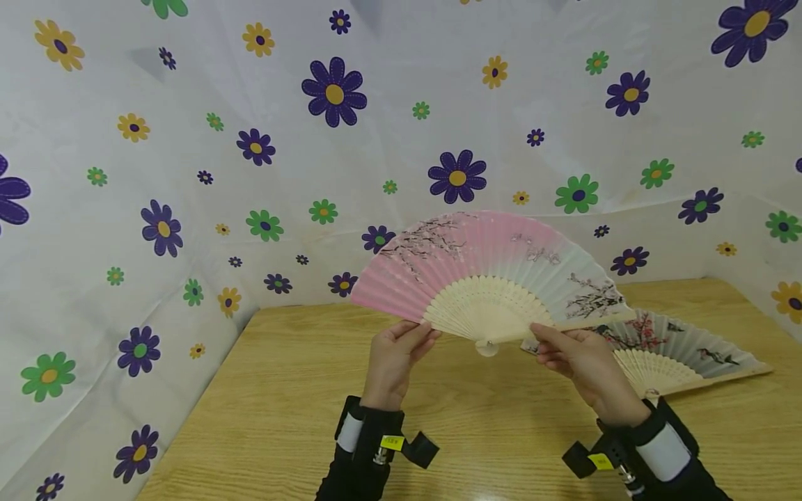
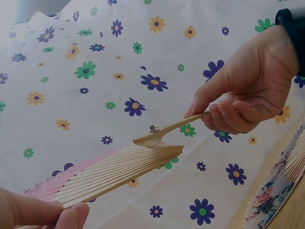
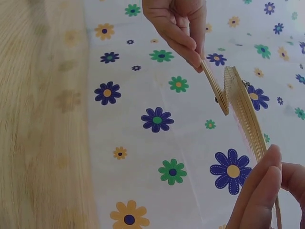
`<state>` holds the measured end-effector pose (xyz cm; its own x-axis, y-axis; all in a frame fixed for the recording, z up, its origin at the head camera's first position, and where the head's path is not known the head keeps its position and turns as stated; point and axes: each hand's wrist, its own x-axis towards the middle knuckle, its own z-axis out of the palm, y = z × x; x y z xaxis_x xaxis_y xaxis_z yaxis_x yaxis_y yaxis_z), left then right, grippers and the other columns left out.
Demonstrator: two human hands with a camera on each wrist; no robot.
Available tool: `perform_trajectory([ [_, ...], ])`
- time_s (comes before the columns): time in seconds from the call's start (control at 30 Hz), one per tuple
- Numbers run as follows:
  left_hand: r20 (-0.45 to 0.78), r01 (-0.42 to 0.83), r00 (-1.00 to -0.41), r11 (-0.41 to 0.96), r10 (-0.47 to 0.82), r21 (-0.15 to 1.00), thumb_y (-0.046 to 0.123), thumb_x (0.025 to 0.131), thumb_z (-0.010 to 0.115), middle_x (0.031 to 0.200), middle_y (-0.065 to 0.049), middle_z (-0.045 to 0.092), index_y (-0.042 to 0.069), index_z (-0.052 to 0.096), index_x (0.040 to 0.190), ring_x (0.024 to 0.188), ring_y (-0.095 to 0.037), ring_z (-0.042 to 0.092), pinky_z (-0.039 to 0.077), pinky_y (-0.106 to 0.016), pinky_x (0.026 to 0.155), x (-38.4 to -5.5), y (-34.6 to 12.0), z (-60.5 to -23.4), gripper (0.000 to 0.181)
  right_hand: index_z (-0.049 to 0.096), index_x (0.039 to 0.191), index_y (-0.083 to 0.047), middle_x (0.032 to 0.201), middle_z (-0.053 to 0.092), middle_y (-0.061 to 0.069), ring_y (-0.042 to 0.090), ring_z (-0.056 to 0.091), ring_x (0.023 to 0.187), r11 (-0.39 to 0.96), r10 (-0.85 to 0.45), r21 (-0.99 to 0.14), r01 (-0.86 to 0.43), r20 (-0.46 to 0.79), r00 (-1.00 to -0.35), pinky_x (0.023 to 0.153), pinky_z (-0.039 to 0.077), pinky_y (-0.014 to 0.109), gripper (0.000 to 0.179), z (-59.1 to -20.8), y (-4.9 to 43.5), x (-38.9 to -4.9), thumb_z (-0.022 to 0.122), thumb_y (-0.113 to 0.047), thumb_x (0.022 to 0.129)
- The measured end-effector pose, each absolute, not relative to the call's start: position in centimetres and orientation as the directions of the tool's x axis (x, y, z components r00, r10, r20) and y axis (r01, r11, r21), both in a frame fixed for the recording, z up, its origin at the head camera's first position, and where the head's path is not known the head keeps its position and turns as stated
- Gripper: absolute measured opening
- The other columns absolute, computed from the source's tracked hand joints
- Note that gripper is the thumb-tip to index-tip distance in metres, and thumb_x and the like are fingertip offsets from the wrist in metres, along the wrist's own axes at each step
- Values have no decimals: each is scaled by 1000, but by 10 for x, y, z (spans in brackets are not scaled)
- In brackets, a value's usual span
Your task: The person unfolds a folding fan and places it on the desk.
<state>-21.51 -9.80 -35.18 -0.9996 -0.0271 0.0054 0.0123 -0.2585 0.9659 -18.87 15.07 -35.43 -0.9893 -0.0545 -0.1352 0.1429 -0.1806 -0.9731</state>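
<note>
A pink-to-pale-green folding fan [image 1: 495, 243] with printed blossom branches and pale slatted ribs is spread wide above the table. My left hand [image 1: 399, 362] pinches its left outer rib between thumb and fingers. On the other side, my right hand [image 1: 585, 372] pinches the right outer rib. The fan's pivot end [image 1: 486, 346] hangs between the two hands. In the left wrist view the ribs [image 2: 128, 167] appear nearly edge-on, with the right hand [image 2: 252, 86] across from the left fingers [image 2: 35, 212]. The right wrist view also shows both hands on the ribs [image 3: 245, 112].
A second open fan [image 1: 689, 351], white with red blossoms and birds, lies on the wooden table [image 1: 282, 417] at the right, partly behind my right hand. A white sheet [image 1: 388, 146] with printed flowers rises behind and to the left of the table.
</note>
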Motion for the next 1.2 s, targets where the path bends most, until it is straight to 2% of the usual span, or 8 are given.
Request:
perform_trajectory([
  [0.2,7,16,-999,-275,-33,961,-4,91,56,72,2,67,-6,59,88,71,-6,69,56,-14,69,-216,-100,-351,5,69,66,-21,63,64,-11,0,62,60,-229,-57,-964,137,-127,-990,59,53,11,30,-357,147,-188,60,-23,94],
  [0.4,9,19,-999,-274,-40,961,-3,92,55,75,2,66,-8,59,93,73,-6,68,56,-14,71,-217,-102,-352,6,71,68,-21,65,65,-11,0,63,59,-274,-35,-955,114,-108,-994,61,55,12,28,-359,142,-188,61,-21,94],
  [0.57,9,27,-998,-311,-61,950,-5,92,54,78,1,65,-4,59,90,73,-6,69,56,-15,72,-219,-108,-350,6,70,69,-22,66,66,-12,-1,63,61,-300,-3,-950,89,-93,-996,63,54,12,28,-364,130,-187,60,-22,94],
  [0.73,2,26,-997,-318,-73,948,-6,92,54,77,1,65,0,59,85,73,-7,69,57,-15,72,-220,-119,-347,11,67,76,-21,70,64,-11,-1,63,66,-315,33,-944,98,-115,-993,67,54,11,23,-366,115,-185,56,-22,97],
  [0.87,-25,-12,-998,-251,-52,968,-4,93,54,78,1,67,-3,61,92,75,-7,70,57,-16,73,-223,-144,-344,8,64,82,-16,72,63,-10,0,63,69,-366,21,-925,103,-119,-993,69,54,10,22,-369,95,-193,51,-19,99],
  [0.97,-59,-57,-998,-150,-7,987,-1,94,53,81,3,68,-8,60,107,78,-5,69,56,-16,75,-229,-174,-347,16,64,82,-14,71,63,-10,-1,63,67,-401,-22,-906,140,-143,-989,67,53,9,23,-377,72,-201,50,-17,99],
  [1.03,-86,-88,-996,-95,20,992,0,95,53,82,4,69,-10,60,111,79,-5,69,56,-15,75,-234,-197,-355,20,65,80,-14,70,64,-10,-2,62,65,-406,-44,-897,176,-173,-984,65,52,8,24,-387,55,-205,50,-17,99],
  [1.2,-195,-199,-980,-103,42,975,-4,92,55,79,1,70,1,67,98,75,-8,70,57,-17,71,-245,-243,-393,14,68,88,-1,65,64,-6,0,62,59,-417,-47,-872,259,-263,-964,58,53,10,19,-417,15,-213,55,-12,96],
])
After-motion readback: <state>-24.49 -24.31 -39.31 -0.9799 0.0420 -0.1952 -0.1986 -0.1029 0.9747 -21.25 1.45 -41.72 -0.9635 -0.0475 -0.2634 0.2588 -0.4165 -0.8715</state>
